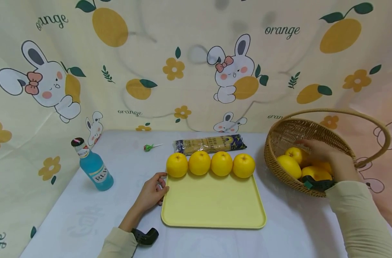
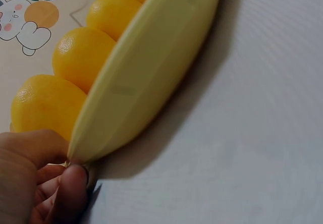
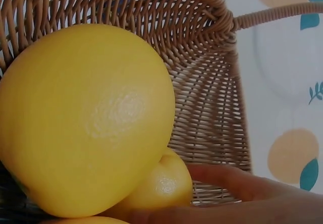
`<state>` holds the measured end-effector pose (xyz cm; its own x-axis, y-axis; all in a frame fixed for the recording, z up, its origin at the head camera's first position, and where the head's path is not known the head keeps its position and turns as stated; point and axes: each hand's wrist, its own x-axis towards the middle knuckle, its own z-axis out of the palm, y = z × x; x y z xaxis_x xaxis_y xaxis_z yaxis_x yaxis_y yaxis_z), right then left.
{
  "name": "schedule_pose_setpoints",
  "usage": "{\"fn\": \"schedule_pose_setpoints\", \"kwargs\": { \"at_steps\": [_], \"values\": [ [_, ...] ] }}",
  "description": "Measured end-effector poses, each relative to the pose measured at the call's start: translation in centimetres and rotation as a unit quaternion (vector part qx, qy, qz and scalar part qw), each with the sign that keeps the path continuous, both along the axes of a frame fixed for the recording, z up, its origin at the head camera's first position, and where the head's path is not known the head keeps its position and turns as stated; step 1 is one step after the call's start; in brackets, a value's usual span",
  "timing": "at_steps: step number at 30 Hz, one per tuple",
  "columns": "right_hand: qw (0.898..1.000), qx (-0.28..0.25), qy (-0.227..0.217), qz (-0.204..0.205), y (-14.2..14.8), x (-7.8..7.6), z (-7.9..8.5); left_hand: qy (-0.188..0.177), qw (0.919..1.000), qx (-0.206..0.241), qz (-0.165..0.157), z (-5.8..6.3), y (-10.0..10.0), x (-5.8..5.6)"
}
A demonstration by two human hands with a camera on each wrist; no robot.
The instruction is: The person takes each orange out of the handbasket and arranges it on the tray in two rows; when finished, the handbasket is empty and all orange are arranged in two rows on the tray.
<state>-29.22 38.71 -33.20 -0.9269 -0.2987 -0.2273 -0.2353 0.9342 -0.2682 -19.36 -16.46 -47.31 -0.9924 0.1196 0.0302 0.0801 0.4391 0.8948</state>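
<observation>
My left hand (image 1: 152, 191) is at the left edge of a pale yellow tray (image 1: 213, 202), with thumb and fingers pinching its rim near the upper left corner (image 2: 75, 153). Several yellow oranges (image 1: 199, 163) stand in a row along the tray's far side. Over on the right, my right hand (image 1: 326, 154) reaches into a wicker basket (image 1: 278, 177) of yellow fruit. Its fingers and thumb hold a dimpled orange (image 3: 169, 181) from both sides, close to the basket's back wall. A larger yellow fruit (image 3: 91, 113) partly covers that orange in the right wrist view.
Behind the row lies a long printed packet (image 1: 210, 144). A lollipop (image 1: 149, 147) with a green and red wrapper is left of it. The blue bottle (image 1: 97, 172) stands at far left. An arched handle (image 1: 376, 125) rises over the basket, and a printed cloth hangs behind.
</observation>
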Motion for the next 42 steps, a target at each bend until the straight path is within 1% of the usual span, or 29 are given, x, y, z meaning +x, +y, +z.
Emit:
{"fn": "schedule_pose_setpoints", "kwargs": {
  "at_steps": [6,9,14,18,22,27,32,35,39,42],
  "values": [
    [0.998,0.051,0.036,0.033,-0.6,0.0,-0.7,0.001,1.0,-0.001,0.0,0.1,-0.1,0.0],
    [0.995,0.078,0.046,0.035,-1.0,-0.1,-0.8,-0.003,1.0,-0.002,0.001,0.2,-0.1,0.0],
    [0.994,0.09,0.053,0.033,-1.4,-0.2,-0.9,-0.008,1.0,-0.005,0.001,0.4,-0.2,0.0],
    [0.995,0.082,0.054,0.032,-1.1,-0.4,-1.1,-0.008,1.0,-0.005,0.0,0.3,-0.2,-0.1],
    [0.996,0.056,0.057,0.026,-0.7,-0.7,-1.4,-0.006,1.0,-0.002,-0.001,0.2,-0.1,-0.1],
    [0.998,0.017,0.059,0.008,-0.2,-0.9,-1.3,-0.01,0.9999,-0.004,-0.001,0.2,0.0,0.0],
    [0.996,-0.025,0.087,0.003,-0.1,-0.9,-1.0,-0.015,0.9999,0.0,0.0,0.2,0.1,0.0],
    [0.991,-0.068,0.115,-0.009,-0.4,-0.9,-0.7,-0.012,0.9999,0.0,-0.003,0.2,0.1,0.0],
    [0.98,-0.131,0.147,-0.016,-1.1,-0.6,0.1,-0.006,1.0,-0.002,-0.004,0.2,0.0,0.0],
    [0.975,-0.168,0.147,-0.016,-1.8,-0.2,0.9,-0.008,1.0,-0.004,-0.001,0.2,0.0,-0.1]
  ]
}}
